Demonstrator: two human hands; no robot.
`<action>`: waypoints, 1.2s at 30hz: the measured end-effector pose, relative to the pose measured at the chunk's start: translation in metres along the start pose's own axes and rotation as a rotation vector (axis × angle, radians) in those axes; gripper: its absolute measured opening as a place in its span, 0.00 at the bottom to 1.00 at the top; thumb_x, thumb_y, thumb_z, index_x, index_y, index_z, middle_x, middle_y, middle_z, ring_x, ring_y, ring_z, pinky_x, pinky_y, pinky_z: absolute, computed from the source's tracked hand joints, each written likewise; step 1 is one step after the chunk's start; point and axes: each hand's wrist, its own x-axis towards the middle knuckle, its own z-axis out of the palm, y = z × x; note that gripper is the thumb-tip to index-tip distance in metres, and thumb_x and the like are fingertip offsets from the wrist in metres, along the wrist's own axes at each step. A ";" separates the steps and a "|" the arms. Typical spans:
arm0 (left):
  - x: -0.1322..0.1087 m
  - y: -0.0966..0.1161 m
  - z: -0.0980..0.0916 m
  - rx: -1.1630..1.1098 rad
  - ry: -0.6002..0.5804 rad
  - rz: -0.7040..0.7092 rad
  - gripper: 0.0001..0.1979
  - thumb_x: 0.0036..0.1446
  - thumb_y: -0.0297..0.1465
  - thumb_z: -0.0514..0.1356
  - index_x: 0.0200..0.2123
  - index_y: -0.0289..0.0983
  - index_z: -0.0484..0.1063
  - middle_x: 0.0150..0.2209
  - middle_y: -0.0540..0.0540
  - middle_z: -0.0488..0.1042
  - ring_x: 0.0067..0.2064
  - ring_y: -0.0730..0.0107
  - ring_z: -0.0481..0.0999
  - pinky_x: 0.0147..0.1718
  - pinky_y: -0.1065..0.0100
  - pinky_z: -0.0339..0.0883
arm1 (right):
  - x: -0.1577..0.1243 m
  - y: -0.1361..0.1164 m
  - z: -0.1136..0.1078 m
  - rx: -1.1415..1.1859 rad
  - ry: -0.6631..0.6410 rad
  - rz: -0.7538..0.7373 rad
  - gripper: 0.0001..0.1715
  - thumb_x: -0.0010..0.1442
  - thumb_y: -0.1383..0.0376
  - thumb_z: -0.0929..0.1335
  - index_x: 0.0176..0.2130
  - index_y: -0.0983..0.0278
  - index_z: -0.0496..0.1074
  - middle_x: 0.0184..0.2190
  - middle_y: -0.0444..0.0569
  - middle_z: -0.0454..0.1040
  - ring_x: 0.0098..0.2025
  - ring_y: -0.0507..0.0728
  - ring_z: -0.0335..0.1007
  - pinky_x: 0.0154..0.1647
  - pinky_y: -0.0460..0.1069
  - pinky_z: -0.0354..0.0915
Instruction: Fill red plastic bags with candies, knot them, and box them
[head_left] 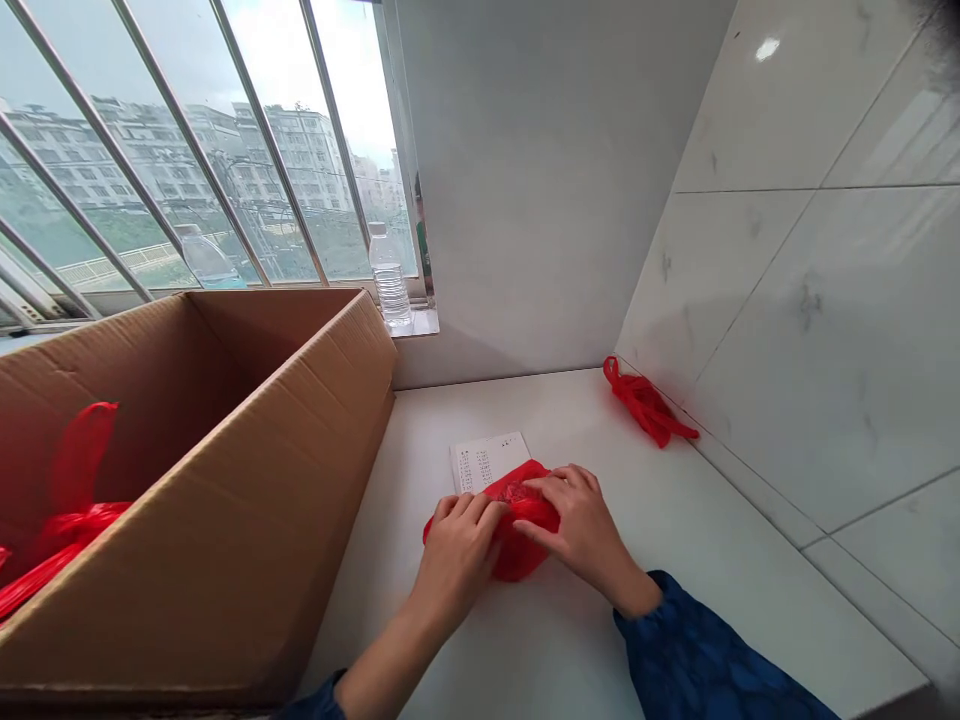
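A crumpled red plastic bag (pixel 519 558) lies bunched on the white countertop (pixel 570 410), between my two hands. Curled over its left side are the fingers of my left hand (pixel 459 555). My right hand (pixel 581 525) grips the right side, its thumb and fingers bent around the plastic. Whatever the bag may contain is hidden. Just behind it, a white printed sheet (pixel 487 458) lies flat, its near edge partly covered by the bag.
On the left stands a large open cardboard box (pixel 247 510) with red plastic bags (pixel 75 525) inside. Another red bag (pixel 649 408) lies against the tiled wall (pixel 825 330). Clear bottles, including a plastic bottle (pixel 390 280), stand by the barred window.
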 end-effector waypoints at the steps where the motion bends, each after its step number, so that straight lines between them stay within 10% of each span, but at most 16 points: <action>1: 0.000 -0.004 0.001 -0.018 0.019 -0.013 0.10 0.63 0.23 0.55 0.42 0.41 0.72 0.41 0.47 0.78 0.42 0.59 0.76 0.45 0.55 0.63 | 0.001 0.002 0.001 0.047 0.023 0.015 0.11 0.59 0.55 0.72 0.41 0.56 0.76 0.38 0.48 0.80 0.47 0.66 0.69 0.60 0.66 0.54; 9: -0.013 -0.035 -0.026 -0.603 0.460 -0.299 0.09 0.68 0.35 0.53 0.41 0.39 0.71 0.39 0.46 0.68 0.41 0.65 0.71 0.38 0.67 0.67 | -0.003 0.031 -0.026 0.444 0.308 0.322 0.14 0.67 0.53 0.63 0.44 0.60 0.64 0.40 0.52 0.75 0.41 0.60 0.74 0.40 0.53 0.71; 13: -0.022 -0.019 -0.051 -0.749 0.442 -0.211 0.12 0.65 0.33 0.56 0.29 0.38 0.70 0.42 0.44 0.67 0.45 0.63 0.72 0.42 0.66 0.69 | -0.011 0.019 -0.044 0.737 0.170 0.357 0.26 0.60 0.53 0.70 0.54 0.57 0.63 0.39 0.47 0.72 0.43 0.59 0.72 0.42 0.52 0.71; 18: -0.041 -0.002 -0.074 -0.788 0.374 -0.004 0.19 0.66 0.30 0.54 0.21 0.37 0.65 0.44 0.41 0.68 0.46 0.60 0.71 0.41 0.62 0.72 | -0.021 0.002 -0.071 0.626 0.109 0.287 0.10 0.58 0.57 0.72 0.36 0.58 0.70 0.34 0.46 0.70 0.38 0.58 0.67 0.38 0.51 0.67; 25: -0.052 0.003 -0.084 -0.807 0.196 0.108 0.26 0.70 0.31 0.47 0.17 0.36 0.64 0.44 0.39 0.70 0.42 0.59 0.74 0.33 0.63 0.71 | -0.019 0.004 -0.077 1.099 0.180 0.132 0.11 0.61 0.57 0.69 0.30 0.57 0.67 0.25 0.44 0.66 0.32 0.58 0.65 0.32 0.52 0.65; 36: -0.056 0.003 -0.087 -0.990 0.223 0.044 0.28 0.69 0.35 0.52 0.14 0.34 0.59 0.43 0.41 0.70 0.42 0.57 0.75 0.34 0.60 0.73 | -0.024 -0.008 -0.070 1.094 0.367 0.097 0.04 0.62 0.60 0.69 0.35 0.55 0.69 0.56 0.48 0.64 0.60 0.64 0.62 0.61 0.63 0.61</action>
